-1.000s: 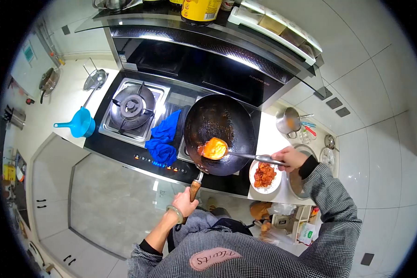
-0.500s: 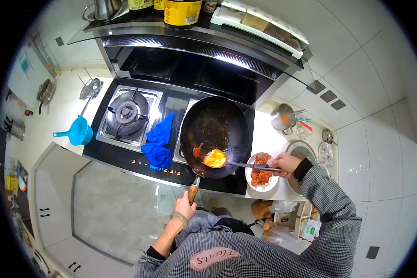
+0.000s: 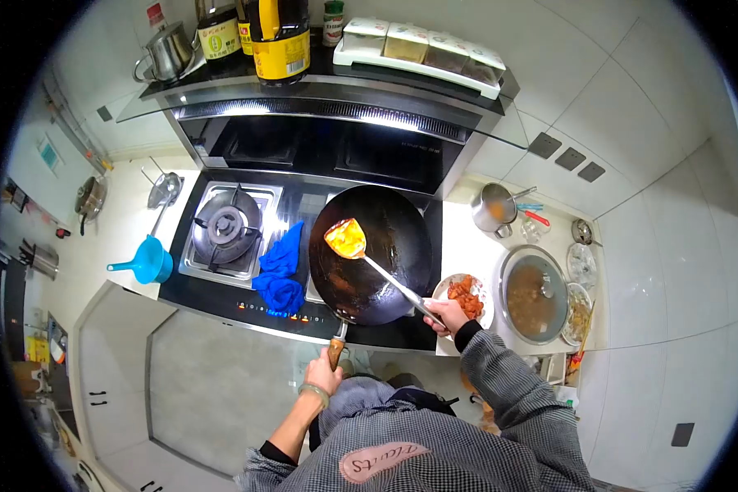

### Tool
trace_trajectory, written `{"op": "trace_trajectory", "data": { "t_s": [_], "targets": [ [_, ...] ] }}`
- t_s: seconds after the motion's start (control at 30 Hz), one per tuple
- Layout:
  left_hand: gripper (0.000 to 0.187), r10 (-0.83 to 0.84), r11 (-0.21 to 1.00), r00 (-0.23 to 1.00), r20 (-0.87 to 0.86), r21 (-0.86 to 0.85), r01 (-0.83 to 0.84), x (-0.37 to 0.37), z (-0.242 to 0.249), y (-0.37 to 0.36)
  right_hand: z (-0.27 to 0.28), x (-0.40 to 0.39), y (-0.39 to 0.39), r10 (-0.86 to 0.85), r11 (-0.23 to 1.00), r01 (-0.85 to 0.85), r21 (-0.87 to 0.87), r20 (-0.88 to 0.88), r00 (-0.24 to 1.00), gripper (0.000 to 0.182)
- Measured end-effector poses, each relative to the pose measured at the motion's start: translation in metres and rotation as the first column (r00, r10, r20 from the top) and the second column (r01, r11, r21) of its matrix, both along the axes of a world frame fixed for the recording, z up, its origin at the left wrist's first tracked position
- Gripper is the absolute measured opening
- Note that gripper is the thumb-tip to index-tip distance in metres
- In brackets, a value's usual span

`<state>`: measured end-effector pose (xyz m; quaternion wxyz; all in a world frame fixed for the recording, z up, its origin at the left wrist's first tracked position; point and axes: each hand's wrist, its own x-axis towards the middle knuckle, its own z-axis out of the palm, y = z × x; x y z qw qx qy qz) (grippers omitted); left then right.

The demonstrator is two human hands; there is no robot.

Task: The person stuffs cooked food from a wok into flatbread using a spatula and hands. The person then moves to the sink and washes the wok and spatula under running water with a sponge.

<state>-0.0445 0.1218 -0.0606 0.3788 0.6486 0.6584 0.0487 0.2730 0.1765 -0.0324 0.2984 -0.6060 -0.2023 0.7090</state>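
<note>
A dark wok (image 3: pixel 385 283) sits on the right burner, its inside smeared with a little oil or sauce. My left hand (image 3: pixel 322 377) is closed around the wok's wooden handle (image 3: pixel 336 350). In my right hand (image 3: pixel 446 317) is the handle of a metal spatula (image 3: pixel 390 280). Its blade, coated in shiny orange sauce, hangs over the far left part of the wok. A white bowl (image 3: pixel 487 315) of reddish cooked meat pieces (image 3: pixel 467 298) stands just right of the wok, partly behind my right hand.
A blue cloth (image 3: pixel 280 275) lies between the wok and the left burner (image 3: pixel 227 224). Right of the bowl stands a lidded pot (image 3: pixel 536 293), with a small steel pot (image 3: pixel 494 208) behind. A blue ladle (image 3: pixel 150 261) rests at left. Bottles (image 3: pixel 282 57) and a seasoning box (image 3: pixel 421 49) line the hood shelf.
The spatula has swung from the wok's near side up to its far left, and my right hand has moved left. The view has shifted. My left hand keeps hold of the wok handle.
</note>
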Motion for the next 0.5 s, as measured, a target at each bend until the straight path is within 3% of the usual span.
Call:
{"op": "trace_trajectory", "data": {
  "t_s": [0.2,0.33,0.4,0.47,0.5],
  "targets": [
    [0.052,0.010,0.999,0.999,-0.046,-0.034,-0.012,0.000,-0.002,-0.001,-0.030,0.009,0.013,-0.160,0.945,0.110,0.309,0.142,0.977,0.028],
    [0.052,0.047,0.998,0.999,-0.027,-0.049,-0.049,0.003,0.005,-0.001,-0.038,0.018,0.009,-0.159,0.927,0.120,0.355,0.083,0.984,0.028],
    [0.050,0.034,0.999,0.999,-0.027,0.021,-0.034,0.003,-0.001,-0.002,-0.037,0.028,0.000,-0.160,0.899,0.089,0.428,0.133,0.978,0.025],
    [0.049,0.044,0.999,0.999,-0.017,0.015,-0.044,0.004,0.001,-0.002,-0.032,0.040,-0.018,-0.227,0.876,0.162,0.454,0.092,0.969,0.027],
    [0.049,0.053,0.999,0.999,-0.008,0.007,-0.053,0.004,0.004,-0.001,-0.038,0.057,-0.032,-0.200,0.783,-0.030,0.621,0.297,0.934,0.028]
  ]
}}
